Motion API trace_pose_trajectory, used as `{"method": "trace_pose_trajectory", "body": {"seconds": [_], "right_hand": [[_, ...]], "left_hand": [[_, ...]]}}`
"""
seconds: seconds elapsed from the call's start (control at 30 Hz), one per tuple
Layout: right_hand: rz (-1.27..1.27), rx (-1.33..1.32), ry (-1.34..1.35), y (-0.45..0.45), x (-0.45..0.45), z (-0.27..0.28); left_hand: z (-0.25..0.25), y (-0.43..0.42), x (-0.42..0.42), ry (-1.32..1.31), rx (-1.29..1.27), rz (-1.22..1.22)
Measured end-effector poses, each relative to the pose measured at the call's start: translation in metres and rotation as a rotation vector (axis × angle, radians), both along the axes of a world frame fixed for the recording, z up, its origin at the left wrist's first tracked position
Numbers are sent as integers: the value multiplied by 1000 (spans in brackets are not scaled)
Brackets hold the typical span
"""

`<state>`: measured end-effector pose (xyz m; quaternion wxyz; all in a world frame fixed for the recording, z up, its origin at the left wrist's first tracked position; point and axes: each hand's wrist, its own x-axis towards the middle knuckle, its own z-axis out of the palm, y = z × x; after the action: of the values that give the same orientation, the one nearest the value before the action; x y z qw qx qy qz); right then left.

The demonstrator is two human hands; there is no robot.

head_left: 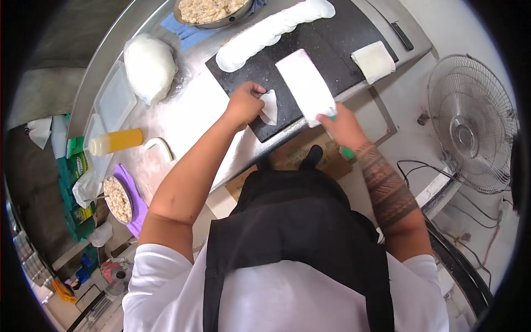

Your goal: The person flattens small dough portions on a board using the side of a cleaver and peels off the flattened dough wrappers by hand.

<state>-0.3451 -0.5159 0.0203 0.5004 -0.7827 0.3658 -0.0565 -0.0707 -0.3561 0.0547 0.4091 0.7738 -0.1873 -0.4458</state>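
Observation:
My left hand (246,106) is closed on a thin white dough wrapper (269,108) at the near left corner of a black board (332,41). In my right hand (344,128) is a cleaver (306,82), gripped by its green handle, its broad blade over the board and glinting white. A row of overlapping dough wrappers (271,34) lies along the board's far side. On the board's right end rests a folded whitish cloth (374,62).
A bowl of chunky filling (211,10) stands at the back; another filling bowl (118,200) is at left. Nearby are bagged white dough (148,67), a yellow oil bottle (117,141) and a curved dough strip (159,148). A dark-handled tool (402,36) lies far right, above a fan (464,122).

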Motion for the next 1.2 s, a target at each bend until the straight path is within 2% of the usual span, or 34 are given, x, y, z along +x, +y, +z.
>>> {"method": "trace_pose_trajectory", "body": {"seconds": [0.07, 0.1, 0.13, 0.23, 0.3, 0.4, 0.5, 0.57, 0.6, 0.7, 0.8, 0.9, 0.97, 1.03, 1.1, 1.13, 1.17, 1.2], "right_hand": [[21, -61, 100, 28, 32, -3], [61, 29, 134, 45, 41, 12], [88, 30, 148, 61, 44, 19], [221, 27, 212, 83, 29, 16], [214, 61, 157, 88, 13, 14], [184, 116, 89, 82, -11, 24], [97, 172, 71, 76, -36, 32], [30, 201, 134, 70, -48, 54], [-6, 178, 135, 68, -52, 66], [-79, 177, 269, 67, -75, 71], [-182, 145, 181, 75, -102, 62], [-228, 175, 238, 71, -112, 75], [-267, 166, 159, 70, -115, 79], [-265, 122, 88, 68, -112, 81], [-214, 50, 21, 62, -98, 78], [-215, 146, 14, 58, -85, 81], [-212, 244, 11, 55, -67, 87], [-201, 344, 14, 54, -51, 90]], "left_hand": [[6, 2, -8, -15, -65, 19], [11, 4, -12, -22, -97, 26], [33, 4, -17, -59, -24, -11], [54, 4, -19, -294, -149, -133], [80, -10, -17, -361, -193, -191], [113, -61, -7, -554, -268, -326], [132, -145, 4, -689, -426, -327], [142, -205, 9, -598, -454, -247], [131, -237, 14, -426, -561, -167], [93, -314, 33, -399, -527, -84], [20, -349, 54, -611, -276, -106], [3, -320, 45, -558, -391, 72], [-3, -275, 39, -642, -543, 84], [-14, -207, 36, -757, -538, 100], [-17, -123, 29, -601, -454, 176], [-25, -78, 26, -542, -435, 215], [-29, -34, 25, -646, -363, 252], [-48, 11, 25, -591, -433, 314]]}}
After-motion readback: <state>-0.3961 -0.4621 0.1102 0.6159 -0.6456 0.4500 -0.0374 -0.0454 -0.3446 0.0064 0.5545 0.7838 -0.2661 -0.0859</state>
